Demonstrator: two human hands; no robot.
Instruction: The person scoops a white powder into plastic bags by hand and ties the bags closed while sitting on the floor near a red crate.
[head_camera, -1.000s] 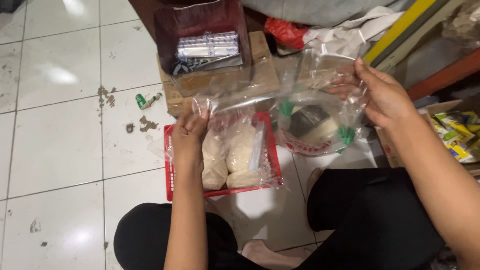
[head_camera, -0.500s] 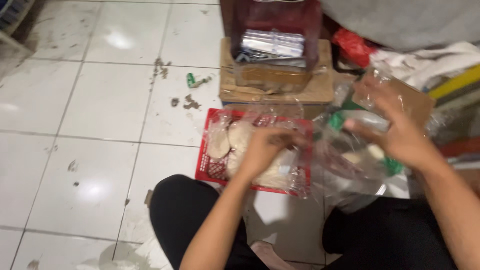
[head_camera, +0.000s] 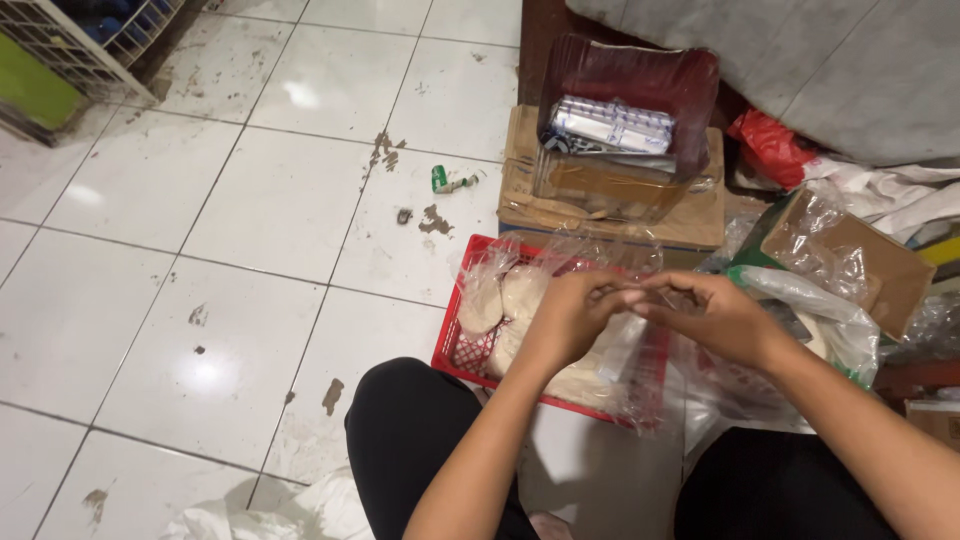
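Nearest, the person's 2 legs in black trousers (head_camera: 420, 440) frame the lower edge of the view, bent on the white tiled floor (head_camera: 200, 300), with a crumpled white plastic sheet (head_camera: 280, 515) just beside the left knee. Above the knees, both forearms reach forward and meet over the middle. The left hand (head_camera: 572, 312) and the right hand (head_camera: 708, 315) come together fingertip to fingertip, each pinched shut on the thin upper edge of a clear plastic bag (head_camera: 625, 345), which hangs between them and drapes down in front of the basket. The fingers of the 2 hands look close enough to touch, though the film between them is hard to make out.

Directly under the hands sits a red plastic mesh basket (head_camera: 462, 352) on the floor, holding pale, flat dough-like pieces (head_camera: 500, 300) wrapped in clear plastic. To the right of the basket lies a heap of loose clear and white plastic bags (head_camera: 820, 310), and beyond it an open brown cardboard box (head_camera: 870, 262) tilted on its side.

Farther off, behind the basket, a flat brown cardboard carton (head_camera: 610, 195) carries a dark red translucent plastic tub (head_camera: 640, 85) with silvery blister strips (head_camera: 610, 125) inside. A small green and white scrap (head_camera: 445, 181) lies on the floor left of the carton, among brown stains. A red plastic bag (head_camera: 775, 145) sits at the right, under a grey cloth (head_camera: 820, 70). At the far left corner stands a white wire rack (head_camera: 70, 50).
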